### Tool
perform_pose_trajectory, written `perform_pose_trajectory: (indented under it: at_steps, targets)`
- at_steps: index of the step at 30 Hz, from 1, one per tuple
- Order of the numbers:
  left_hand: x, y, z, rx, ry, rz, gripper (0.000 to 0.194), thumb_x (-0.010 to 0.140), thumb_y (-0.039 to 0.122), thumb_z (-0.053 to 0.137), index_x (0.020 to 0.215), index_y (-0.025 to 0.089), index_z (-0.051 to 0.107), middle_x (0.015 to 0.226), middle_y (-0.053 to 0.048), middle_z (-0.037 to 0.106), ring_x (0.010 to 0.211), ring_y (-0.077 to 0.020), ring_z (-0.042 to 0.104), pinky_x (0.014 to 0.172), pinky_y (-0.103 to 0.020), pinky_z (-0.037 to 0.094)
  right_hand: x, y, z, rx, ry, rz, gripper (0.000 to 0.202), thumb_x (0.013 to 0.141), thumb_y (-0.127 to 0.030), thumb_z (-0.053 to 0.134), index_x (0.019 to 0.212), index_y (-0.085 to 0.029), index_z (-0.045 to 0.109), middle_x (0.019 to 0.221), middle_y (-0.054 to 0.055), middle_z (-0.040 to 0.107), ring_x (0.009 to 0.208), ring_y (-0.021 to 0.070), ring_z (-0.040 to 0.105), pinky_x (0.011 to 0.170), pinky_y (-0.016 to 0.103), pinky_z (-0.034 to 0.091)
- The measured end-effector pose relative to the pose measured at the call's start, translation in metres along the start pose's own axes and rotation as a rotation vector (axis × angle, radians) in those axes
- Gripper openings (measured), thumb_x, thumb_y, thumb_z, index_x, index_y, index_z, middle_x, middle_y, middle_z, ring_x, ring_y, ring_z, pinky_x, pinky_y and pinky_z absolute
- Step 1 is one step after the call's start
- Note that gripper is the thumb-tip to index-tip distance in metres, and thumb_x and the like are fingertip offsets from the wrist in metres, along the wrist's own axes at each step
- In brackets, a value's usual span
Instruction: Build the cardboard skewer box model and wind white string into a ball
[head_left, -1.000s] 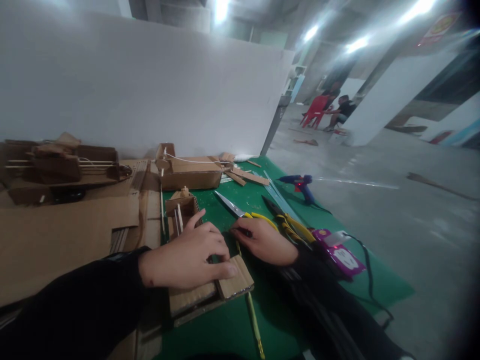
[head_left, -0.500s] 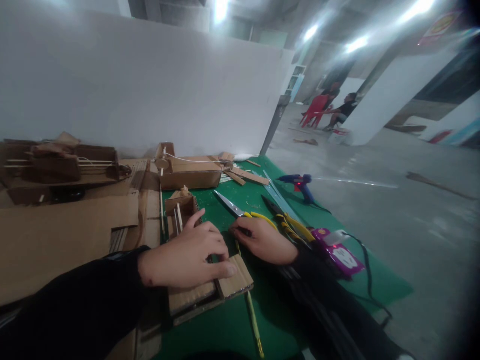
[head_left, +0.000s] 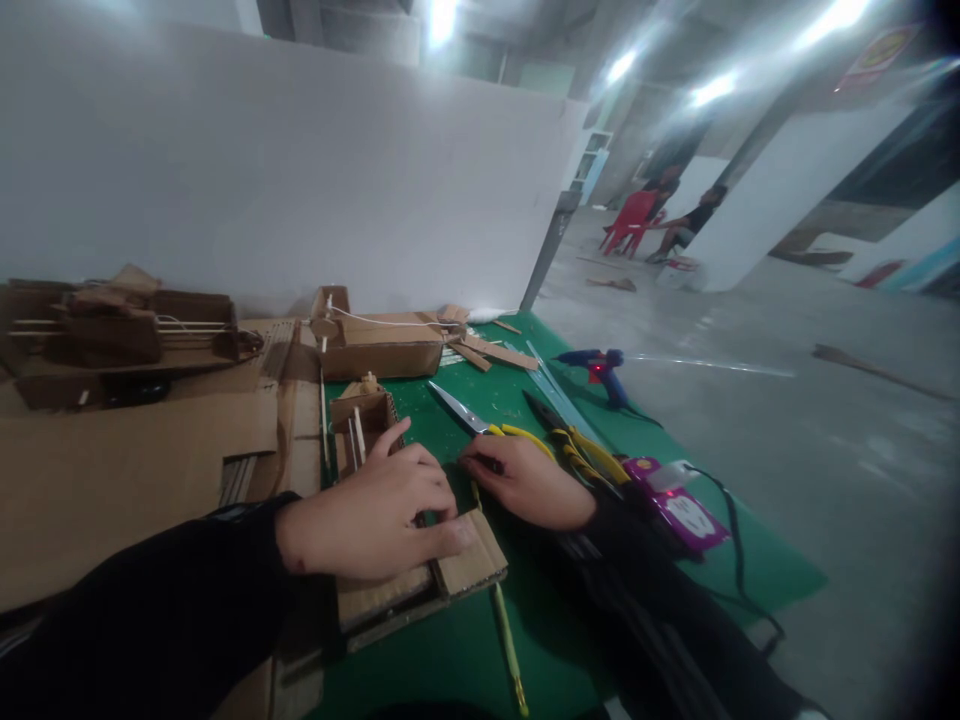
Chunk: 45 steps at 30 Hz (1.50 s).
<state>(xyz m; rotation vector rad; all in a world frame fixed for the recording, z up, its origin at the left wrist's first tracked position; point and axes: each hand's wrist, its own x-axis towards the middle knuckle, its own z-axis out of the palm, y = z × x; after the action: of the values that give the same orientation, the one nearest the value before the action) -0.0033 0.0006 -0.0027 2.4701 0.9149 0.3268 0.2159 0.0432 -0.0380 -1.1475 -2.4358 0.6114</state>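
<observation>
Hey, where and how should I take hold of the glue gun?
I'd take the glue gun by its handle, coming from your side, slightly to the right: the handle slants toward you and rightward, while the nozzle points left. Keep off the nozzle; a red light glows on the body, so it may be hot. Avoid the clear rod jutting out the back, too.

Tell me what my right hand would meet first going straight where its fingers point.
Most likely your left hand, which rests on the cardboard box; depth is unclear, so it might pass by instead.
</observation>
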Motion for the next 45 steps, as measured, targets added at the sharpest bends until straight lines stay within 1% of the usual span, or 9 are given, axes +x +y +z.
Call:
perform_pose_trajectory:
  at_steps: [9,12,17,25,38,45]
  targets:
    - [-0.0002,-0.0014,0.0019,-0.014,0.006,0.009,0.032,0.097,0.044,0.053,0.078,0.022,0.067,0.092,0.004,0.074,0.109,-0.0178,0.057,0.119,-0.055,-0.007,-0.0004,-0.0010,-0.0001,-0.008,0.004,0.000,0.015,0.093,-0.018,0.056,0.087,-0.016,0.069,0.076,0.003,0.067,0.064,0.0125,0.055,0.061,0.023,0.040]
    - [-0.0005,-0.0018,0.0013,-0.023,0.016,0.013,0.033,0.097,0.045,0.053,0.077,0.022,0.067,0.093,0.004,0.074,0.108,-0.0174,0.058,0.119,-0.054,-0.007,-0.0003,-0.0012,-0.0004,-0.007,0.002,-0.001,0.015,0.093,-0.018,0.056,0.087,-0.015,0.070,0.077,0.003,0.067,0.065,0.0127,0.055,0.062,0.023,0.040]
    - [-0.0012,-0.0009,0.0004,-0.022,0.011,0.005,0.030,0.095,0.043,0.057,0.077,0.022,0.067,0.092,0.005,0.074,0.108,-0.0178,0.058,0.119,-0.054,-0.008,-0.0008,-0.0001,-0.0002,-0.005,-0.001,-0.002,0.015,0.093,-0.018,0.056,0.089,-0.015,0.070,0.078,0.004,0.068,0.065,0.0127,0.056,0.062,0.023,0.041]
    - [-0.0008,0.0013,-0.0003,-0.003,0.000,-0.002,0.029,0.097,0.041,0.052,0.082,0.023,0.068,0.091,0.003,0.075,0.108,-0.0190,0.058,0.119,-0.054,-0.006,-0.0004,-0.0006,-0.0002,-0.009,0.007,-0.005,0.015,0.093,-0.017,0.056,0.088,-0.016,0.070,0.077,0.003,0.068,0.065,0.0129,0.056,0.062,0.023,0.040]
    - [-0.0007,0.0010,-0.0014,-0.026,0.003,-0.001,0.026,0.097,0.040,0.055,0.084,0.023,0.069,0.091,0.003,0.075,0.108,-0.0190,0.058,0.120,-0.055,-0.006,-0.0004,-0.0006,-0.0003,-0.001,0.002,0.002,0.015,0.093,-0.018,0.056,0.089,-0.016,0.070,0.077,0.003,0.068,0.064,0.0126,0.056,0.061,0.023,0.040]
    - [-0.0009,0.0011,-0.0014,-0.019,-0.005,-0.007,0.024,0.097,0.039,0.055,0.085,0.023,0.069,0.091,0.003,0.075,0.109,-0.0190,0.059,0.120,-0.054,-0.006,-0.0008,-0.0016,-0.0009,0.001,0.001,-0.002,0.015,0.093,-0.018,0.055,0.090,-0.016,0.070,0.080,0.004,0.069,0.067,0.0133,0.058,0.063,0.024,0.042]
